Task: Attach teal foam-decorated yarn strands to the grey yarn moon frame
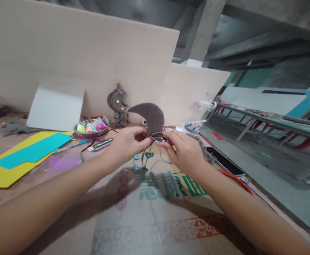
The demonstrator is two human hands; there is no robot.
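A grey crescent moon wrapped in yarn (155, 118) is held up above the table, its point curving to the left. My left hand (129, 141) pinches its lower end between thumb and fingers. Close by on the other side, my right hand (182, 147) is closed at the same end, on grey yarn (161, 154) that loops down below the fingers. Something thin and shiny shows between the two hands, too small to name. Below the moon hang strands with small blue hearts (149, 155) and grey pieces.
A finished-looking moon ornament (117, 102) with coloured dots stands at the back. Left are a bowl of colourful clay packs (91, 127), yellow card (0, 175) and blue card (35, 152). Right are a clear plastic cup (198, 117), a phone (225, 162) and red-handled scissors (237, 180).
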